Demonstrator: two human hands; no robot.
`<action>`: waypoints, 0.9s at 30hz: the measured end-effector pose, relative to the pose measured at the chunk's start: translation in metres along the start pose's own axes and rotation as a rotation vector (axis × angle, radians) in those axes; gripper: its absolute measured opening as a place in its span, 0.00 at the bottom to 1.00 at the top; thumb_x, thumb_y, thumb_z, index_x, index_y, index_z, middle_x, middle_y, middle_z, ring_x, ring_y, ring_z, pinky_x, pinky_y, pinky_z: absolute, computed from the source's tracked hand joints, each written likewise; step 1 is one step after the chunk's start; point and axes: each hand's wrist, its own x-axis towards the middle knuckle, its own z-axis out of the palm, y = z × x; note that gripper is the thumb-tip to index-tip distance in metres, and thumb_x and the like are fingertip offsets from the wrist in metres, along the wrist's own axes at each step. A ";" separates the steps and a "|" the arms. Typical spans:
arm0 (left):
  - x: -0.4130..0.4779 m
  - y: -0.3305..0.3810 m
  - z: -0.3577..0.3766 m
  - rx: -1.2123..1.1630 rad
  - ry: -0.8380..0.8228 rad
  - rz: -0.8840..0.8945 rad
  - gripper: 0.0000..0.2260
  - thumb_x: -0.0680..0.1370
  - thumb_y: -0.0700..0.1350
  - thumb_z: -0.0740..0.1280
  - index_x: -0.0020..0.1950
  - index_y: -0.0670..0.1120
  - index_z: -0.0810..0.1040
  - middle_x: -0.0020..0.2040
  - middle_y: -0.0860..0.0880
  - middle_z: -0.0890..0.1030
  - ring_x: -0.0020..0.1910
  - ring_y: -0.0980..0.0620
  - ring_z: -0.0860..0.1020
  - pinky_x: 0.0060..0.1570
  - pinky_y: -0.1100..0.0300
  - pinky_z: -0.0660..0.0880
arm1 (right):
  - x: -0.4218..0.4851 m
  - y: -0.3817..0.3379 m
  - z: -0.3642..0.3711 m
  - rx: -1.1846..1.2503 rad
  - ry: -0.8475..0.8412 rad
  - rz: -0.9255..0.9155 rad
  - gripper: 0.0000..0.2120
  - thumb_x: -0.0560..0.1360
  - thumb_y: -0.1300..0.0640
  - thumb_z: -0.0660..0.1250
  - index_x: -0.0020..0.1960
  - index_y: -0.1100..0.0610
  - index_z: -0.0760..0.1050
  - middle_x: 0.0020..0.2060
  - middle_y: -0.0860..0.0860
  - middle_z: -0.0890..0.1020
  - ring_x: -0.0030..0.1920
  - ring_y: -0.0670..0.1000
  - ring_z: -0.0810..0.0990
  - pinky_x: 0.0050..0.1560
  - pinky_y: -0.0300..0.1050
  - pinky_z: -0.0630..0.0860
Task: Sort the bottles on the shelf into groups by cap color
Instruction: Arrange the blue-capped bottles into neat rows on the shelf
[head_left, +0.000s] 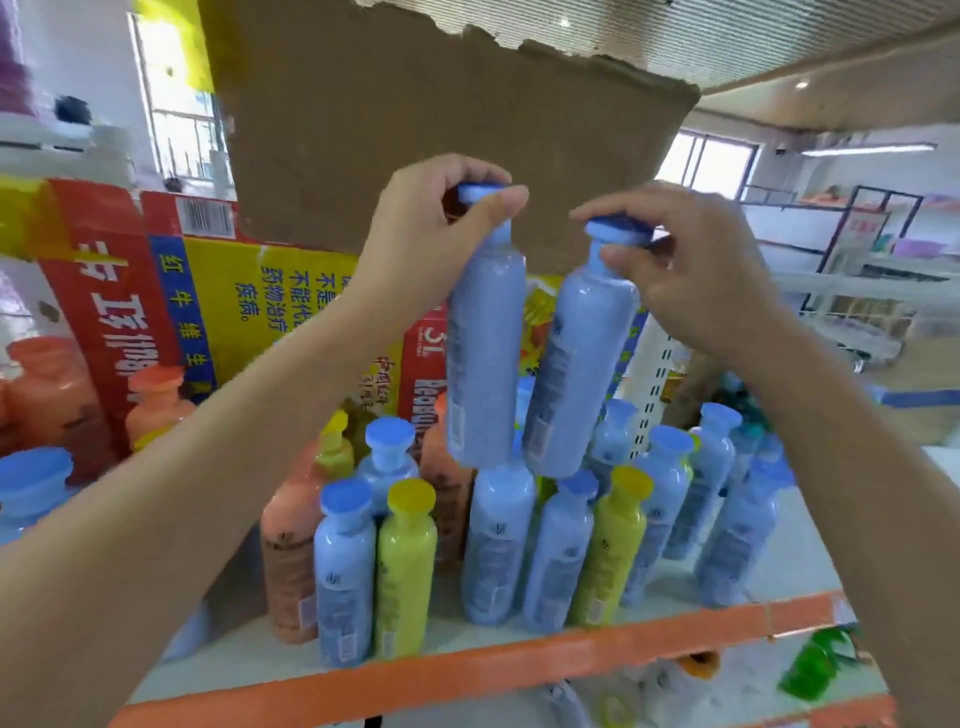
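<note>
Blue caps mark two lifted bottles above the shelf (519, 662): left hand (431, 234) pinches the left bottle (485, 353) by its cap, right hand (696, 270) the right bottle (576, 374). Three yellow-capped bottles (405, 571) stand below.

grips (415, 244) 2 | lifted blue bottles (485, 353) 2 | yellow caps (410, 499) at least 3

Left hand (431, 234) holds the left bottle (485, 353), right hand (696, 270) the right bottle (576, 374), side by side above the standing bottles (556, 545) on the shelf (810, 545). Printed boxes (234, 301) and a cardboard sheet (441, 104) stand behind them.
</note>
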 end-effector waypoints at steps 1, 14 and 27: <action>0.010 -0.003 0.004 0.018 0.025 0.007 0.13 0.71 0.52 0.65 0.49 0.46 0.79 0.42 0.54 0.79 0.39 0.60 0.75 0.41 0.68 0.71 | 0.009 0.007 0.000 -0.003 0.006 -0.015 0.18 0.67 0.61 0.60 0.55 0.55 0.79 0.45 0.53 0.79 0.44 0.46 0.74 0.49 0.43 0.73; 0.078 -0.079 0.048 0.146 0.102 -0.148 0.12 0.75 0.40 0.67 0.57 0.40 0.78 0.49 0.49 0.78 0.47 0.57 0.75 0.47 0.73 0.70 | 0.075 0.099 0.066 -0.043 -0.093 -0.102 0.15 0.69 0.65 0.67 0.55 0.56 0.76 0.51 0.55 0.76 0.52 0.53 0.75 0.54 0.43 0.68; 0.054 -0.165 0.073 0.376 -0.188 -0.329 0.15 0.70 0.37 0.72 0.56 0.38 0.79 0.50 0.45 0.80 0.48 0.53 0.75 0.46 0.65 0.71 | 0.067 0.149 0.150 -0.153 -0.449 -0.173 0.17 0.71 0.59 0.69 0.60 0.55 0.75 0.55 0.56 0.75 0.56 0.58 0.75 0.55 0.51 0.71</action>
